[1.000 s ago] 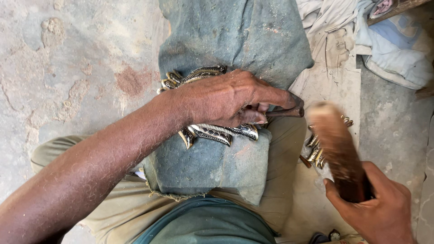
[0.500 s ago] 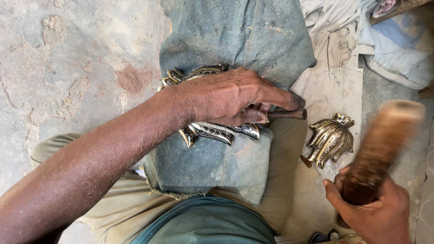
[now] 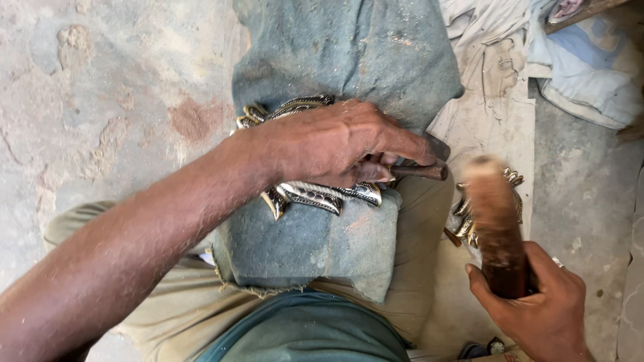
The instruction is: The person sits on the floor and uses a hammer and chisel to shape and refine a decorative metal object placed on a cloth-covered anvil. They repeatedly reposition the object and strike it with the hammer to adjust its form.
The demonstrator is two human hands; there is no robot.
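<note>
Gripping a blurred wooden mallet at its lower end, the right hand is closed round it at the bottom right, in front of a second metal ornament on the floor. Beyond it, the left hand presses down on a patterned metal piece lying on a grey-green padded cloth block over the lap, fingers pinching a dark rod-like tool against it. Farthest off, crumpled pale rags lie on the concrete floor.
</note>
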